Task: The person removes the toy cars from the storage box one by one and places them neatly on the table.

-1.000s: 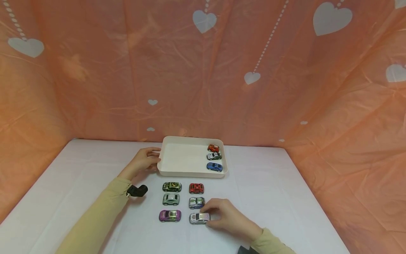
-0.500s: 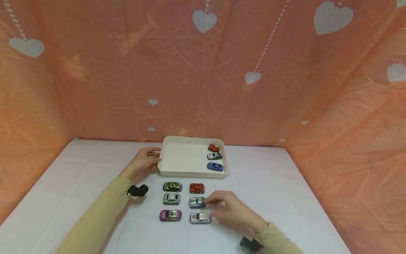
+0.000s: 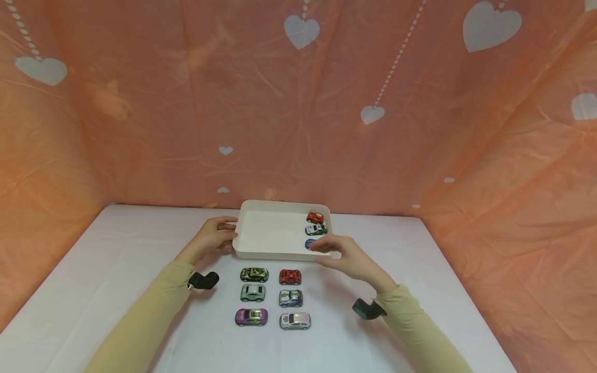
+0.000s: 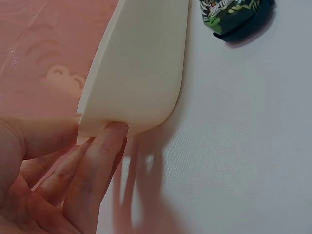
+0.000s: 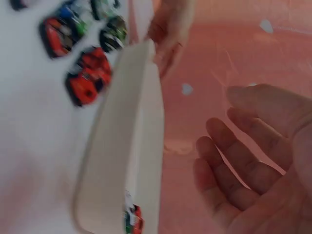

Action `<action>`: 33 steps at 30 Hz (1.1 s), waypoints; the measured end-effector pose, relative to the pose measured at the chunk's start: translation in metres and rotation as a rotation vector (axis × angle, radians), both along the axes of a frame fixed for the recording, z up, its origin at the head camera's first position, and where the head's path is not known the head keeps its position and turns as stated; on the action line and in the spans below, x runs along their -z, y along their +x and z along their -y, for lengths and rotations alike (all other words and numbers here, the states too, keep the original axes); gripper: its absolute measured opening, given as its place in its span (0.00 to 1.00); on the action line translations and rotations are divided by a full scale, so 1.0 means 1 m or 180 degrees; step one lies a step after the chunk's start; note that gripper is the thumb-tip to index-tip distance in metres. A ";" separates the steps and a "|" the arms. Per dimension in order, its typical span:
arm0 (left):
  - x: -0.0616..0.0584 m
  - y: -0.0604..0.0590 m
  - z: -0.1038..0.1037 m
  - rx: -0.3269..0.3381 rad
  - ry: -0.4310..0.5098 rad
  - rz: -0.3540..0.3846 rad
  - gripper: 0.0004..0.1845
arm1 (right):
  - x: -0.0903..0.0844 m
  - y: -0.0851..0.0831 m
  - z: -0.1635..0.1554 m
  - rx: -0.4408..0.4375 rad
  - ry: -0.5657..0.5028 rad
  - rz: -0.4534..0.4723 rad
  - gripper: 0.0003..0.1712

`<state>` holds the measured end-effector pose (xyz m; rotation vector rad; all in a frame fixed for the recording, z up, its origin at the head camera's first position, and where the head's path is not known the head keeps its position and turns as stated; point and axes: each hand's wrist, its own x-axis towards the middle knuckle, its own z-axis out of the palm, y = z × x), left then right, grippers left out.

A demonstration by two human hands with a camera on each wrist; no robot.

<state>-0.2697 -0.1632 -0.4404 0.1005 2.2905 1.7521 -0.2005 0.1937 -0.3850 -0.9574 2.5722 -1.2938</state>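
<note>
My left hand point(image 3: 211, 241) holds the left end of a white tray point(image 3: 270, 256); in the left wrist view the thumb and fingertips meet the tray's end wall. My right hand point(image 3: 347, 256) hovers over the tray's near right corner, its fingers loosely bent and nothing between them in the right wrist view. Under those fingers a blue toy car point(image 3: 309, 243) is partly hidden. Behind it in the tray stand a white-and-green toy car point(image 3: 316, 229) and an orange-red toy car point(image 3: 315, 217).
Two columns of toy cars stand before the tray: camouflage green point(image 3: 254, 274), grey-green point(image 3: 253, 292) and purple point(image 3: 251, 317) left; red point(image 3: 290, 276), silver with blue and green point(image 3: 291, 298) and silver-white point(image 3: 295, 321) right. An orange curtain point(image 3: 261, 129) hangs behind.
My right hand has left the silver-white car, passed beside the silver one with blue and green, and moved up to the tray's right end. The left hand and the cars stay put.
</note>
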 end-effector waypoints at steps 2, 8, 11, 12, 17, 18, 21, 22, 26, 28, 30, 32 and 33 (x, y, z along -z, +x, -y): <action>0.001 0.000 0.000 0.0003 0.0010 0.0013 0.28 | -0.005 -0.009 0.000 0.0053 0.0003 -0.0002 0.18; 0.001 0.001 -0.001 -0.0002 0.0019 0.0014 0.28 | -0.012 -0.037 -0.002 0.0110 0.0023 -0.0026 0.17; 0.000 0.001 0.000 0.0004 0.0001 0.0009 0.28 | -0.011 -0.051 -0.002 0.0134 0.0077 -0.0068 0.18; 0.000 0.001 0.000 0.0007 0.0008 0.0008 0.28 | -0.014 -0.052 -0.001 0.0145 0.0112 -0.0081 0.17; 0.001 0.002 0.001 0.0015 0.0029 0.0000 0.28 | -0.010 -0.073 -0.001 0.0184 0.0347 -0.0140 0.18; 0.001 0.002 0.001 0.0010 0.0039 0.0007 0.28 | -0.009 -0.076 -0.001 0.0192 0.0396 -0.0132 0.18; 0.001 0.002 0.001 0.0004 0.0036 0.0015 0.28 | -0.004 -0.089 -0.002 0.0205 0.0457 -0.0078 0.20; 0.001 0.003 0.001 0.0003 0.0032 0.0016 0.28 | -0.003 -0.091 -0.002 0.0205 0.0452 -0.0049 0.20; 0.000 0.005 0.002 -0.0027 0.0022 0.0053 0.28 | -0.001 -0.101 0.001 0.0226 0.0463 0.0027 0.21; -0.001 0.005 0.001 -0.0039 -0.0002 0.0050 0.28 | 0.001 -0.107 0.002 0.0257 0.0512 0.0041 0.20; -0.001 0.005 0.001 -0.0050 -0.0031 0.0040 0.28 | 0.002 -0.111 0.003 0.0276 0.0589 0.0025 0.20; -0.001 0.004 0.001 -0.0060 -0.0051 0.0029 0.28 | 0.004 -0.116 0.005 0.0285 0.0664 0.0022 0.20; -0.001 0.004 0.001 -0.0068 -0.0050 0.0029 0.28 | 0.004 -0.117 0.005 0.0285 0.0702 0.0017 0.20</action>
